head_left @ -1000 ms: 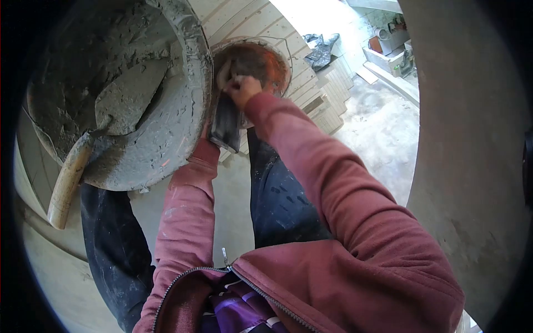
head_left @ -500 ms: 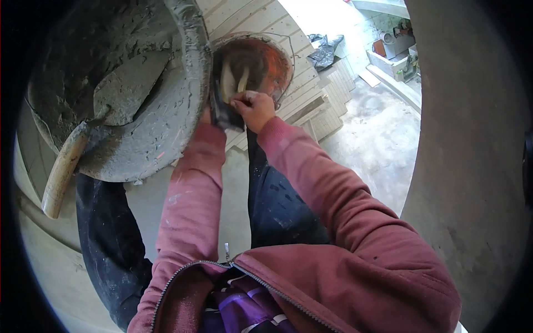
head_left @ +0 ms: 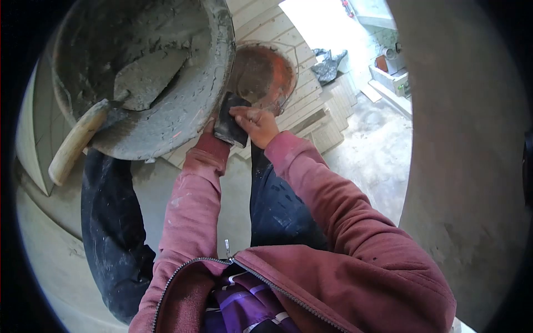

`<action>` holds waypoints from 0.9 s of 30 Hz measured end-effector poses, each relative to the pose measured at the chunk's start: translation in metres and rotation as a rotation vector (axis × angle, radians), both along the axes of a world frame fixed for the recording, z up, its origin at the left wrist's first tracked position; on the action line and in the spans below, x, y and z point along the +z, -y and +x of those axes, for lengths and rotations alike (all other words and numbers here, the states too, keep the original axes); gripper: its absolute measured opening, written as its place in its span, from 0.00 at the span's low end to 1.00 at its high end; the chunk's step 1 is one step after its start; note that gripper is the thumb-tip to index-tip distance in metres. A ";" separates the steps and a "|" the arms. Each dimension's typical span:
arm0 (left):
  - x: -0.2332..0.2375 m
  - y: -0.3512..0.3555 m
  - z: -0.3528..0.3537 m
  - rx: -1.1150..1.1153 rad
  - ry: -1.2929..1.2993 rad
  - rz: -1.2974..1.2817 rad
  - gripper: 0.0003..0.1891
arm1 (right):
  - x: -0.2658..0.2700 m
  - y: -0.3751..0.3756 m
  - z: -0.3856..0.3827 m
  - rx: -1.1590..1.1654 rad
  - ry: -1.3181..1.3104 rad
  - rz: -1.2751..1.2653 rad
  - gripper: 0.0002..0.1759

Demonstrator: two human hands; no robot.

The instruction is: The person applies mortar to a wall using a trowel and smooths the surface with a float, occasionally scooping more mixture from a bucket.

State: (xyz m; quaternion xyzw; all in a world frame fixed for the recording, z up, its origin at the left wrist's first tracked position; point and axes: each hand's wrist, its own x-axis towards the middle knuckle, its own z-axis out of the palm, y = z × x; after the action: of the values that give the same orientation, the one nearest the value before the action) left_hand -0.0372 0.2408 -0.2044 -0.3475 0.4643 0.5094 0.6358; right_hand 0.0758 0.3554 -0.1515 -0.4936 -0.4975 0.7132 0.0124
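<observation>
Your right arm reaches forward from the shoulder, bent at the elbow, its red sleeve running up to the wrist, and your right hand [head_left: 257,124] sits just below the rim of the orange bucket [head_left: 277,69]. Its fingers [head_left: 244,114] lie pressed together and curled over the upper edge of the dark block [head_left: 229,126], clamping it from the right side. The block stands tilted, its top corner touching the bucket's near rim and its left edge close against the outer wall of the grey mortar tub [head_left: 183,114]. Your left arm comes up straight beneath it, cuff just under the block; only a sliver of your left hand [head_left: 210,126] shows between tub and block, so you cannot tell how its fingers are set. Inside the tub a trowel [head_left: 141,80] rests blade-down in the mortar, its wooden handle [head_left: 75,143] sticking out over the rim toward your left. Pale stacked boards [head_left: 311,108] lie beyond the bucket.
</observation>
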 end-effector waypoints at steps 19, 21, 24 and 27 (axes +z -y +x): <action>0.355 -0.039 -0.055 -1.211 -1.308 -0.156 0.22 | 0.121 -0.061 0.015 0.469 0.235 0.420 0.34; 0.396 -0.020 -0.038 -1.289 -1.400 -0.144 0.23 | 0.123 -0.063 0.032 0.492 0.186 0.454 0.30; 0.423 0.000 -0.011 -1.119 -1.463 -0.184 0.27 | 0.128 -0.066 0.055 0.712 0.208 0.538 0.30; 0.419 0.005 0.013 -1.193 -1.412 -0.142 0.27 | 0.138 -0.066 0.067 0.837 0.263 0.562 0.31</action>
State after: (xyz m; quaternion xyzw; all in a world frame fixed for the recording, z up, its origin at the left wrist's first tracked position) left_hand -0.0240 0.2363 0.2148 0.3020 0.8760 0.1617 0.3396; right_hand 0.1430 0.4216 -0.0139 -0.3154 -0.8220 0.4277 -0.2046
